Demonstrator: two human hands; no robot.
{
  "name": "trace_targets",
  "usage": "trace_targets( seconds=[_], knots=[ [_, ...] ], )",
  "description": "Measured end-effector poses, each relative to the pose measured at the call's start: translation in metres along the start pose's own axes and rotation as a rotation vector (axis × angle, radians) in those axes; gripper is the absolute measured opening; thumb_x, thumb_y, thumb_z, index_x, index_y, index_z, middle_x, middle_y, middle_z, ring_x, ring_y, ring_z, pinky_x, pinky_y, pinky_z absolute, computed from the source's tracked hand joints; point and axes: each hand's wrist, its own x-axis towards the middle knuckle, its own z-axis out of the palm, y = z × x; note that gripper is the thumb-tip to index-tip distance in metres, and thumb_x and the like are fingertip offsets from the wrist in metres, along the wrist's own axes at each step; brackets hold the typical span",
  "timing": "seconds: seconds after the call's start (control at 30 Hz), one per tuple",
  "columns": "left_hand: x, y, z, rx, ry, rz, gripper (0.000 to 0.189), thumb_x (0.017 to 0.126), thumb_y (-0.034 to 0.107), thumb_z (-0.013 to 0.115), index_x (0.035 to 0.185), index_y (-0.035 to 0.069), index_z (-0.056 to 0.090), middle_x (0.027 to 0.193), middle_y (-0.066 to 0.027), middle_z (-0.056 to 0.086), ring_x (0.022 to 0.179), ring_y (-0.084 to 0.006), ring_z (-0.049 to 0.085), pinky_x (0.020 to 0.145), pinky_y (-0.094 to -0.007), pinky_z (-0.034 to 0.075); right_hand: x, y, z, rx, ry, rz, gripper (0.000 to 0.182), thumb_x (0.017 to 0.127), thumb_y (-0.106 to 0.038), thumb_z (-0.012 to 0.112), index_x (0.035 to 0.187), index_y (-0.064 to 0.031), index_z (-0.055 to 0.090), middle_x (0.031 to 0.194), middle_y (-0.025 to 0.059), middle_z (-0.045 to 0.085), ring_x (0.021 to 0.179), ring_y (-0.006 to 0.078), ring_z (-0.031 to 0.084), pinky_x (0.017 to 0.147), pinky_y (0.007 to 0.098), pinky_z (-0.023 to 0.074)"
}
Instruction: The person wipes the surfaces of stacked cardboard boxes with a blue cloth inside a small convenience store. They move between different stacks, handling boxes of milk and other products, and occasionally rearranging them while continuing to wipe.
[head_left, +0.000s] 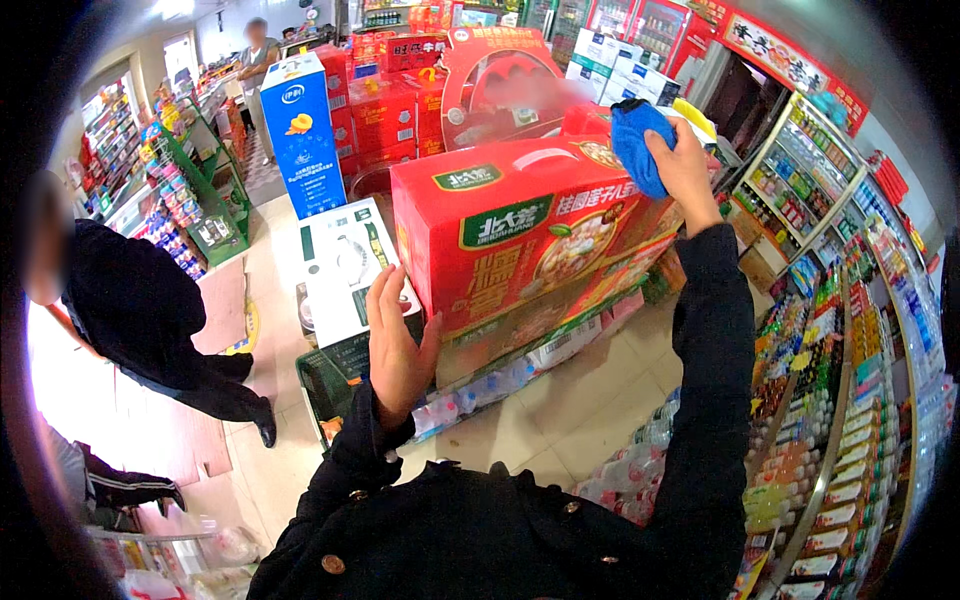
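In my right hand (686, 169) is a blue cloth (641, 154) with a dark edge, pressed at the upper right of a large red carton (480, 259). The carton bears food pictures, printed writing and a pale carry handle (544, 157) on top. My left hand (399, 337) is raised by the carton's lower left corner, fingers spread and holding nothing; whether it touches the carton I cannot tell. Beside that hand lies a white box (349, 259) with green patches. A tall blue and white carton (300, 135) stands behind it.
More red cartons (382, 112) are stacked behind. Bottled drinks in plastic wrap (487, 386) sit low beneath the big carton. Stocked shelves (840, 450) curve along the right. One person in dark clothes (135, 300) is at the left; another person (259, 75) stands farther back.
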Motion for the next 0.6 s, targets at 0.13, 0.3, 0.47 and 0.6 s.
trace_targets(
  seconds=[0.13, 0.3, 0.47, 0.6],
  knots=[
    [0.003, -0.015, 0.016, -0.013, -0.023, -0.050, 0.073, 0.074, -0.006, 0.069, 0.136, 0.002, 0.032, 0.129, -0.0186, 0.041, 0.109, -0.0273, 0.051, 0.082, -0.0328, 0.051, 0.031, 0.055, 0.036, -0.458, -0.395, -0.137, 0.038, 0.085, -0.030, 0.059, 0.109, 0.0000, 0.058, 0.106, 0.0248, 0.062, 0.096, 0.0403, 0.059, 0.083, 0.0452, 0.0465],
    [0.003, -0.022, 0.028, 0.047, -0.031, -0.020, 0.067, 0.077, -0.006, 0.067, 0.135, 0.002, 0.035, 0.120, -0.0178, 0.047, 0.098, -0.0254, 0.057, 0.071, -0.0314, 0.055, 0.041, 0.031, 0.059, -0.401, -0.561, -0.259, 0.036, 0.087, -0.032, 0.054, 0.108, -0.0028, 0.060, 0.097, 0.0241, 0.063, 0.095, 0.0391, 0.060, 0.083, 0.0468, 0.0463],
    [0.008, -0.019, 0.032, 0.067, 0.068, -0.109, 0.052, 0.077, -0.002, 0.067, 0.123, -0.001, 0.044, 0.101, -0.0179, 0.054, 0.084, -0.0295, 0.059, 0.071, -0.0346, 0.051, 0.038, -0.065, 0.113, 0.018, -0.792, -0.558, 0.030, 0.087, -0.029, 0.053, 0.102, -0.0050, 0.063, 0.096, 0.0196, 0.064, 0.092, 0.0369, 0.061, 0.081, 0.0458, 0.0476],
    [0.011, -0.012, 0.036, -0.028, 0.047, -0.265, 0.048, 0.080, -0.002, 0.065, 0.123, 0.000, 0.044, 0.107, -0.0167, 0.053, 0.089, -0.0256, 0.059, 0.069, -0.0327, 0.055, -0.004, -0.165, 0.138, 0.183, -0.800, -0.840, 0.024, 0.086, -0.023, 0.054, 0.099, -0.0038, 0.062, 0.092, 0.0186, 0.064, 0.086, 0.0347, 0.062, 0.076, 0.0452, 0.0485]
  ],
)
